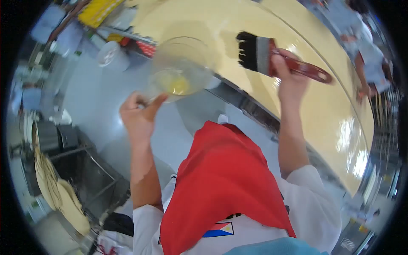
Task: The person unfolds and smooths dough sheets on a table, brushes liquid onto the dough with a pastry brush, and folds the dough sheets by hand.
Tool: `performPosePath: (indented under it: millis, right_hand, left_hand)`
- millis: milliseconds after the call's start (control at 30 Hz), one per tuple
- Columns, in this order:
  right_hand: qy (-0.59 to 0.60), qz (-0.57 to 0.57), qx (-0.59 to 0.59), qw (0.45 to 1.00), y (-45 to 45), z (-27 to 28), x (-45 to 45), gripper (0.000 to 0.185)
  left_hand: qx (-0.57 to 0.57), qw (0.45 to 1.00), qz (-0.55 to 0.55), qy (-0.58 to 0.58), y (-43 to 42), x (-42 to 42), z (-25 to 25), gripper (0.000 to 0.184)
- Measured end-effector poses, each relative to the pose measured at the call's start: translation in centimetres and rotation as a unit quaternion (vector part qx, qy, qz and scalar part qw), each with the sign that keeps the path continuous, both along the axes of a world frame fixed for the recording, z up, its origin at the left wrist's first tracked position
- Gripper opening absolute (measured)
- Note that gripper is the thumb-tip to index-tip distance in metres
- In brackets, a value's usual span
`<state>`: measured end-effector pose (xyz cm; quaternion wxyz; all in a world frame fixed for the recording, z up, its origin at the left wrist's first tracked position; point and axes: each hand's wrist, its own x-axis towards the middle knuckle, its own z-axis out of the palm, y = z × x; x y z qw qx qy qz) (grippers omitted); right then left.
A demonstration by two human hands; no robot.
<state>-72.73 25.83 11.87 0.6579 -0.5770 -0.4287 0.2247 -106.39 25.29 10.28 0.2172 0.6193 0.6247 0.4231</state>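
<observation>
A clear bowl (182, 70) with a little yellow liquid at its bottom is tilted over the floor beside the table edge. My left hand (142, 110) grips its lower left rim between thumb and fingers. Closed round the red handle of a wide brush (263, 55) is my right hand (291, 76), above the table. The brush's black bristles point left and stand clear of the surface. Under it a sheet of pale yellow dough (318, 106), shiny in places, covers the long table.
A white bucket (113, 56) stands on the floor at the upper left, near a yellow crate (97, 12). At the lower left are a metal frame (91, 170) and a pot (46, 136). Co-workers are at the far right and upper left.
</observation>
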Motion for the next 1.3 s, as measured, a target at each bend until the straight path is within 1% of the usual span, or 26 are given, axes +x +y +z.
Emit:
performPosePath:
  millis: [67, 133, 167, 200, 233, 267, 333, 367, 433, 467, 533, 567, 633, 667, 733, 833, 900, 933, 1000, 1033, 1100, 1167, 1200, 1233, 1267, 1300]
  right_hand:
    - [0.027, 0.056, 0.046, 0.997, 0.9, 3.2, -1.4, 0.021]
    - [-0.005, 0.104, 0.012, 0.994, 3.1, 4.7, -3.1, 0.021]
    - [-0.005, 0.149, -0.029, 0.988, 4.4, 5.0, -3.7, 0.022]
    - [-0.014, 0.186, -0.065, 0.980, 2.3, 4.9, -9.3, 0.024]
    - [-0.057, 0.201, -0.028, 0.978, 3.5, 4.2, -11.6, 0.023]
    - [-0.096, 0.212, 0.006, 0.972, 5.4, 2.3, -12.9, 0.023]
    - [-0.187, 0.212, -0.032, 0.959, 9.6, -0.1, -14.9, 0.022]
    - [-0.179, 0.199, -0.032, 0.963, 11.6, -0.7, -15.2, 0.022]
    - [-0.242, 0.254, -0.180, 0.919, 15.3, -1.3, -14.3, 0.023]
    - [-0.233, 0.240, -0.185, 0.924, 16.3, -1.1, -13.3, 0.023]
    - [-0.076, 0.212, -0.146, 0.963, 17.3, -0.5, -10.7, 0.024]
    - [-0.061, 0.197, -0.147, 0.967, 17.9, -0.6, -8.5, 0.025]
    - [0.244, 0.186, -0.048, 0.951, 19.1, -1.3, -4.9, 0.016]
    - [0.247, 0.181, -0.054, 0.950, 20.0, -2.2, -3.6, 0.016]
    - [0.386, 0.082, -0.010, 0.919, 22.1, -4.9, -0.8, 0.011]
    - [0.370, -0.008, -0.035, 0.928, 26.2, -9.6, 0.5, 0.011]
    - [0.169, -0.121, -0.038, 0.978, 29.4, -12.5, 2.6, 0.015]
    - [0.036, -0.160, -0.043, 0.985, 30.0, -13.6, 4.4, 0.017]
    - [0.058, -0.204, -0.125, 0.969, 28.4, -9.3, 8.5, 0.020]
    - [0.085, -0.160, -0.075, 0.981, 27.8, -14.0, 15.2, 0.021]
    - [0.019, -0.275, -0.068, 0.959, 23.1, -15.4, 24.3, 0.025]
    - [-0.074, -0.411, -0.171, 0.892, 17.1, -14.0, 29.9, 0.032]
    - [-0.077, -0.448, -0.159, 0.877, 14.7, -14.3, 31.9, 0.033]
    - [-0.140, -0.506, -0.252, 0.813, 13.6, -12.2, 30.6, 0.031]
    - [-0.070, -0.516, -0.150, 0.840, 13.1, -12.9, 30.5, 0.028]
    - [-0.031, -0.531, -0.135, 0.836, 14.1, -13.9, 29.9, 0.025]
  left_hand:
    - [0.016, 1.000, 0.014, -0.003, 1.0, 1.6, 0.7, 0.038]
    - [0.032, 0.999, 0.005, -0.010, 3.5, 2.9, 1.2, 0.045]
    - [0.064, 0.997, 0.003, 0.049, 4.8, 4.0, 1.7, 0.044]
    - [0.103, 0.990, -0.004, 0.098, 2.7, 0.6, 1.4, 0.043]
    - [0.110, 0.989, -0.010, 0.100, 3.3, 0.4, 2.2, 0.043]
    - [0.144, 0.983, -0.023, 0.115, 4.2, 1.1, 2.4, 0.046]
    - [0.178, 0.973, -0.050, 0.139, 6.7, 1.8, 2.5, 0.048]
    - [0.170, 0.973, -0.071, 0.138, 8.2, 2.1, 2.4, 0.048]
    - [0.160, 0.971, -0.113, 0.140, 11.4, 3.0, 2.3, 0.047]
    - [0.144, 0.974, -0.099, 0.141, 13.0, 3.1, 2.0, 0.047]
    - [0.122, 0.977, -0.097, 0.143, 15.9, 3.1, 2.3, 0.047]
    - [0.097, 0.980, -0.081, 0.152, 17.1, 2.8, 2.8, 0.047]
    - [0.069, 0.983, -0.064, 0.160, 19.7, 2.1, 3.3, 0.047]
    - [0.057, 0.984, -0.060, 0.160, 20.7, 1.6, 3.3, 0.040]
    - [0.035, 0.984, -0.068, 0.159, 22.6, 0.6, 3.1, 0.033]
    - [0.029, 0.992, -0.035, 0.115, 25.5, -0.3, 2.9, 0.033]
    - [-0.016, 0.999, -0.027, -0.040, 27.0, -1.5, 2.7, 0.026]
    - [-0.019, 0.998, -0.032, -0.041, 27.6, -2.0, 2.8, 0.026]
    - [-0.036, 0.997, -0.023, -0.070, 28.6, -3.5, 3.1, 0.023]
    - [-0.046, 0.993, -0.030, -0.101, 29.1, -4.7, 2.9, 0.021]
    - [-0.047, 0.992, -0.021, -0.115, 29.9, -6.3, 2.6, 0.022]
    - [-0.044, 0.991, -0.005, -0.125, 30.4, -9.1, 1.8, 0.023]
    - [-0.048, 0.991, -0.001, -0.128, 30.6, -9.9, 1.4, 0.023]
    - [-0.044, 0.988, 0.005, -0.147, 30.7, -10.9, 1.3, 0.023]
    - [-0.039, 0.985, 0.010, -0.166, 30.9, -11.9, 1.2, 0.022]
    - [-0.035, 0.985, 0.013, -0.170, 31.3, -13.1, 0.8, 0.022]
